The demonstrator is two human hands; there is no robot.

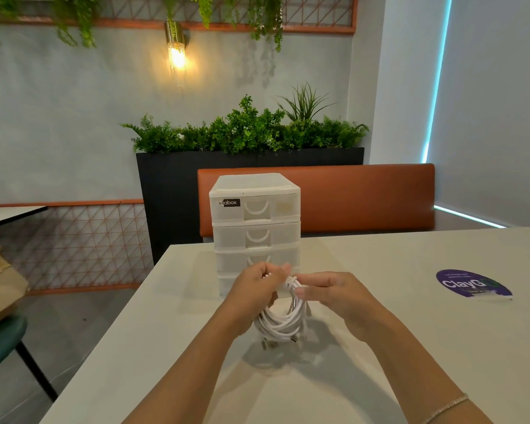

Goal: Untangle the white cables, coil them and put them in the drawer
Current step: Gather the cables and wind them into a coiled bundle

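Both hands pinch the white cable coil point(283, 316): left hand point(253, 290) at its ten o'clock, right hand point(331, 296) at two, keeping loops gathered before the closed drawer unit point(256, 221).

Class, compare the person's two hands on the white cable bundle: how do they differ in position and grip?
The left hand grips the white cable coil from the left side, its fingers curled around the top strands. The right hand comes from the right and pinches a strand with its fingertips. Both hold the same coil, just in front of the white drawer unit, above the table.
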